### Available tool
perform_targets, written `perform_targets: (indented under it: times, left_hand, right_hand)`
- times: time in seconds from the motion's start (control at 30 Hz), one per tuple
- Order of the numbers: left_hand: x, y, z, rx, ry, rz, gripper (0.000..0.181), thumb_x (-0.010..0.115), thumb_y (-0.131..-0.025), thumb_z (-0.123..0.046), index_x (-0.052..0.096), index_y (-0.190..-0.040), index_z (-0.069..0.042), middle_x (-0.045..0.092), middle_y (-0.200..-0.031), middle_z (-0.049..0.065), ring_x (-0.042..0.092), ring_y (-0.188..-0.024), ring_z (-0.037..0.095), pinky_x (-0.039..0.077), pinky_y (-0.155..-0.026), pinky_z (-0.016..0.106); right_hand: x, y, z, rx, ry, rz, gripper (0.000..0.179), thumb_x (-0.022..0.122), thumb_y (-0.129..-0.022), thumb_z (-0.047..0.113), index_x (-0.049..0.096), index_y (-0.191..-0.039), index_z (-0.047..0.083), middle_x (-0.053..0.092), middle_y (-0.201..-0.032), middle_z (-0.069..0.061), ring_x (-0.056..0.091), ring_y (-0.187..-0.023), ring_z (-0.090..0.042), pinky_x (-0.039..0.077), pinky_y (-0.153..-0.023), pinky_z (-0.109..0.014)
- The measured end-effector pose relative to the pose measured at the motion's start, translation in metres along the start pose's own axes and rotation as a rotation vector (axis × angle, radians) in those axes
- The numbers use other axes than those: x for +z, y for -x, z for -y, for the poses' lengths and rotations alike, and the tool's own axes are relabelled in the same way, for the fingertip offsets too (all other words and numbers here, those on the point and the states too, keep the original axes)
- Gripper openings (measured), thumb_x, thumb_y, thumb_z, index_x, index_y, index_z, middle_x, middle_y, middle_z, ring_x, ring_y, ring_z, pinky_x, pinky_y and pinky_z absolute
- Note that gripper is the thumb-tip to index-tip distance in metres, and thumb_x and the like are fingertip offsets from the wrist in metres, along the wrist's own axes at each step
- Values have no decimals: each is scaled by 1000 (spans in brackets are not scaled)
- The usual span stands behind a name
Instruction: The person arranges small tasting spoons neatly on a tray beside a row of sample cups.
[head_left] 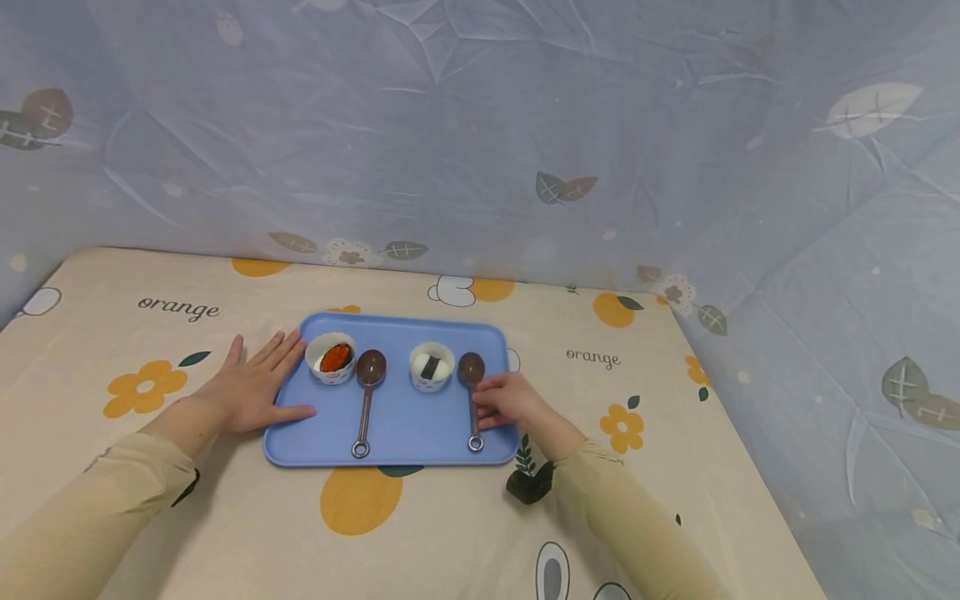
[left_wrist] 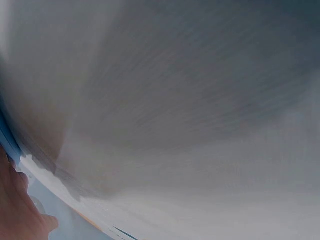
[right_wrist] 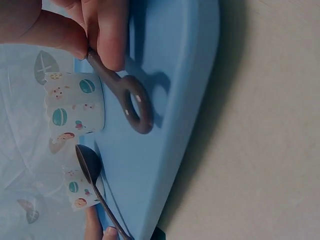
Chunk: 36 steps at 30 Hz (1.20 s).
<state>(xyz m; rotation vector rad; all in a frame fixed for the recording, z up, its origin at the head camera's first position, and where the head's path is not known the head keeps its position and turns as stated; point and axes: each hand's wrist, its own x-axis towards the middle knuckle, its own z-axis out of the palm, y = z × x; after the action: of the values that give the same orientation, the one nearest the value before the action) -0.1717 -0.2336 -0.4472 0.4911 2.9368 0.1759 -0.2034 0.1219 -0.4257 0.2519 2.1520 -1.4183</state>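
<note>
On a blue tray (head_left: 412, 433) lie two brown spoons, each to the right of a small patterned paper cup. My right hand (head_left: 513, 400) pinches the handle of the right spoon (head_left: 472, 367) between thumb and fingers; the right wrist view shows its ring end (right_wrist: 136, 104) sticking out below the fingertips. Flat and spread, my left hand (head_left: 251, 392) rests across the tray's left edge, thumb over the tray. The left spoon (head_left: 371, 367) lies untouched. Inside the left cup (head_left: 333, 380) is an orange-topped sushi piece (head_left: 336, 357); the right cup (head_left: 429, 385) has a white piece with a dark band (head_left: 431, 367).
A cream cloth with orange prints (head_left: 487, 533) covers the table. Grey-blue hanging fabric (head_left: 450, 167) closes off the back and right side. A dark wrist strap (head_left: 531, 483) shows beside the right sleeve (head_left: 622, 517). Pale blurred fabric fills most of the left wrist view.
</note>
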Motion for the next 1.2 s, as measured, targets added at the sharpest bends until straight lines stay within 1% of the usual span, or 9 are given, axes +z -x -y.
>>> perform_targets:
  times: [0.23,0.5,0.63,0.73,0.9,1.0,1.07,1.13,1.2]
  left_hand:
    - [0,0,0,-2,-5,0,109,48,-77,-74,16,-146,4,14,-154,24,15,-141,44,-1,-106,72]
    - [-2,0,-3,0,-14,6,108,49,-77,-73,17,-146,4,15,-154,24,15,-141,44,0,-106,72]
    - [-3,0,-3,5,-14,4,108,48,-77,-73,17,-146,4,15,-154,24,15,-141,44,0,-106,72]
    - [-4,-2,-3,7,-9,-1,108,48,-77,-73,17,-146,4,15,-154,24,14,-141,45,0,-107,71]
    - [-2,-4,0,-8,50,-10,109,51,-76,-72,16,-146,3,13,-153,26,9,-139,50,-1,-106,72]
    - [-1,-3,1,-32,119,-1,109,51,-77,-71,12,-147,2,10,-153,28,5,-138,53,-1,-105,72]
    - [-2,-3,2,-47,153,-1,109,50,-78,-71,8,-148,2,7,-153,28,4,-137,55,-2,-105,73]
    - [-5,-2,2,-58,169,-9,108,50,-79,-70,7,-148,1,6,-153,29,4,-137,56,-2,-104,74]
    - [-8,-1,2,-68,171,-21,106,50,-81,-68,7,-148,1,6,-153,29,3,-136,57,-2,-103,75]
  right_hand:
    - [3,-2,0,-19,50,-16,23,56,-88,1,58,-109,-8,59,-70,-6,59,-57,-11,58,-62,-30]
    - [3,-2,0,-14,80,-37,23,59,-86,2,59,-107,-8,59,-72,-6,59,-57,-11,58,-60,-29]
    - [-1,-1,1,-10,122,-67,22,60,-87,10,61,-103,-5,59,-72,-7,60,-58,-13,58,-57,-28]
    - [-7,0,3,-28,175,-100,27,60,-88,19,62,-103,-4,62,-75,-10,62,-60,-16,57,-56,-28]
    - [-16,5,7,-109,297,-165,37,59,-89,31,60,-108,-1,65,-85,-14,65,-66,-20,57,-56,-28]
    - [-20,9,8,-216,433,-226,44,58,-89,39,58,-115,3,66,-97,-15,65,-80,-23,56,-67,-31]
    - [-22,10,8,-304,527,-270,51,57,-88,43,56,-122,4,65,-112,-16,63,-99,-27,54,-82,-37]
    - [-25,11,7,-379,614,-307,61,56,-88,47,50,-131,6,56,-129,-17,53,-120,-31,44,-99,-44]
    - [-27,11,7,-435,683,-333,69,55,-87,51,41,-139,7,43,-143,-17,37,-135,-36,30,-110,-53]
